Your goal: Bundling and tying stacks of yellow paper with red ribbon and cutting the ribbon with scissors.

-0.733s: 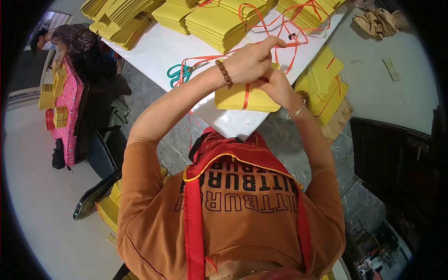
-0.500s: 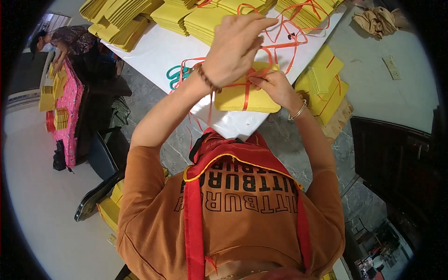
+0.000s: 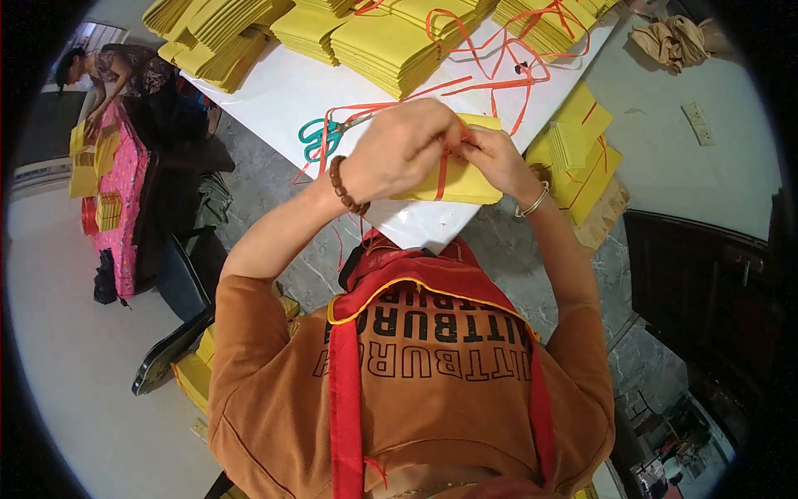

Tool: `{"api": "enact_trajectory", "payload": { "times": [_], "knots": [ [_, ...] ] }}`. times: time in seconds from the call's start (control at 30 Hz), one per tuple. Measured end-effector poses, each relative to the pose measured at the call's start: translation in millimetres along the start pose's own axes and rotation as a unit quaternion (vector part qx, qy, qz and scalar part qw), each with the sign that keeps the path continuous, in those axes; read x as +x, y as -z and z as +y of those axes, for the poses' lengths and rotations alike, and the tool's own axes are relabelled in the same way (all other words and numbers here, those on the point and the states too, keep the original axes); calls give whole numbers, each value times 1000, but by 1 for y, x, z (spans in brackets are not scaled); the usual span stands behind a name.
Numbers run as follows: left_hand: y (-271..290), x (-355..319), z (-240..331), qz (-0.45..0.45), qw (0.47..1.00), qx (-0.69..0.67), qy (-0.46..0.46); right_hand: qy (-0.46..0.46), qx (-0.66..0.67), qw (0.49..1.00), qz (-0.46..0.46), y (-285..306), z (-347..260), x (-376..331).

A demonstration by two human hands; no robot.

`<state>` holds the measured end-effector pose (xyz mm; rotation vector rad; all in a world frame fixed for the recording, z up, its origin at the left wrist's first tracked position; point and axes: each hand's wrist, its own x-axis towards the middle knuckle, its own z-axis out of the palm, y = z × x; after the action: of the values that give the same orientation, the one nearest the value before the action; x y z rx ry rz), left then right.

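Note:
A yellow bundle (image 3: 470,185), seemingly of flat paper envelopes, lies at the near corner of the white table. Red plastic ribbon (image 3: 441,179) runs around it and crosses on top. My left hand (image 3: 399,150) is closed at the crossing, its fingertips pinching the ribbon. Right against it, my right hand (image 3: 492,156) also pinches ribbon, with its thumb and forefinger together over the bundle. The fingertips partly cover each other, so the crossing itself is hidden. Beside my left wrist lie scissors (image 3: 322,137) with green handles, their blades pointing toward the bundle.
Stacks of yellow envelopes (image 3: 386,50) line the table's far side. Loose red ribbon (image 3: 499,83) tangles over the white tabletop (image 3: 274,100). More yellow bundles (image 3: 573,150) sit low at the right. At the left, another person (image 3: 125,71) bends over a pink-covered table (image 3: 125,208).
My left hand has come down from above the bundle to meet my right hand at the ribbon crossing. The scissors are now more exposed. The other person has shifted slightly.

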<state>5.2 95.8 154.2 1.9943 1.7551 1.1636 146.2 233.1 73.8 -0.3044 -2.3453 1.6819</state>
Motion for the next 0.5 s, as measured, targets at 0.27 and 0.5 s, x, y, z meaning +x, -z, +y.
{"api": "enact_trajectory", "payload": {
  "times": [0.27, 0.5],
  "knots": [
    [-50, -5, -31, -23, 993, -26, 111, -37, -3, 998, -43, 4, 1, 0],
    [-50, -9, -34, 60, 958, -174, 220, 5, 131, 989, 63, -1, 0, 4]
  ]
}}
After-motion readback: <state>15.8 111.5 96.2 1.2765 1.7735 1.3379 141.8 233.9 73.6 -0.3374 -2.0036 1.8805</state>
